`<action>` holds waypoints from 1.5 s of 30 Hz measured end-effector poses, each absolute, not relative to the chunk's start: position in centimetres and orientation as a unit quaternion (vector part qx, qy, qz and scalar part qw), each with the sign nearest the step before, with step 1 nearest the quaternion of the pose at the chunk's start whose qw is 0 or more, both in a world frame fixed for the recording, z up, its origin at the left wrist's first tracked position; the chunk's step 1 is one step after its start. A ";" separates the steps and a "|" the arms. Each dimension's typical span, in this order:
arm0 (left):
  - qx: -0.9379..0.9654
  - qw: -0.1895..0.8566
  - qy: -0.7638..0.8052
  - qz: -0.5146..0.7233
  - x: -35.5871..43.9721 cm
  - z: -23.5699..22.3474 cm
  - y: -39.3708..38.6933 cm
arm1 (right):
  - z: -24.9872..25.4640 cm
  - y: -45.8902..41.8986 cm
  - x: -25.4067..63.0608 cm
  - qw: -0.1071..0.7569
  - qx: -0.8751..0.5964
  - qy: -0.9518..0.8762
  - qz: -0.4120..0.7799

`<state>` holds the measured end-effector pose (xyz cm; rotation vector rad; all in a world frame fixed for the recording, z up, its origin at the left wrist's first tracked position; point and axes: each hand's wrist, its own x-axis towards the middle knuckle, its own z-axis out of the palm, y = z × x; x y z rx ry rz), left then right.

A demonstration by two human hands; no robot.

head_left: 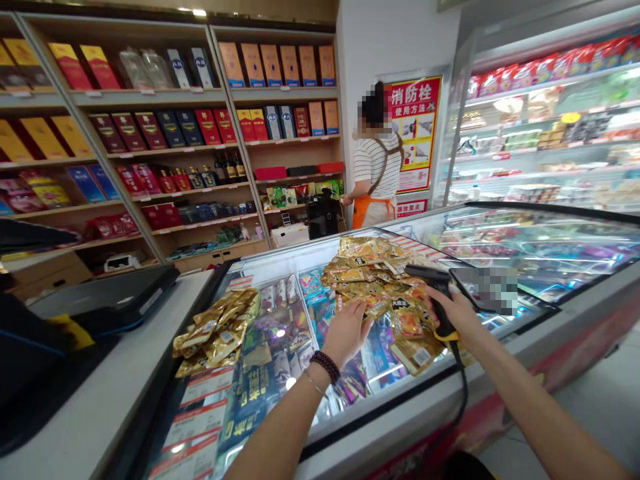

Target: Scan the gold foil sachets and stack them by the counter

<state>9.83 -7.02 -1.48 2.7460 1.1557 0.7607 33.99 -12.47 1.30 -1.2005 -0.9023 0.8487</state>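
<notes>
A large pile of gold snack packets [363, 270] lies on the glass lid of a chest freezer [280, 320]. My left hand [347, 330], with a dark beaded bracelet at the wrist, reaches to the near edge of this pile. Its fingers are stretched out, the tips touching the packets, and the thumb stands apart. On the pile's right side, my right hand [455, 307] is closed around the handle of a black and yellow barcode scanner [443, 313], its head over the packets. A smaller stack of gold packets [217, 330] lies to the left on the glass.
Right of the scanner lies a dark phone-like device [475, 287]. A counter [165, 333] with black equipment borders the freezer at left. Behind stand shelves of boxes [175, 127] and a person in an orange apron [377, 167]. The scanner's cable [463, 387] hangs over the front edge.
</notes>
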 end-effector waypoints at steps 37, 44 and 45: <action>0.556 0.569 0.383 0.469 10.3 2.9 -4.0 | 6.3 -15.6 29.1 0.506 -0.557 -0.587 0.300; 0.558 0.544 0.361 0.512 10.1 2.7 -3.0 | 7.5 -16.1 28.6 0.452 -0.582 -0.640 0.218; 0.560 0.545 0.356 0.512 10.0 2.7 -3.0 | 7.4 -16.0 28.5 0.449 -0.583 -0.641 0.217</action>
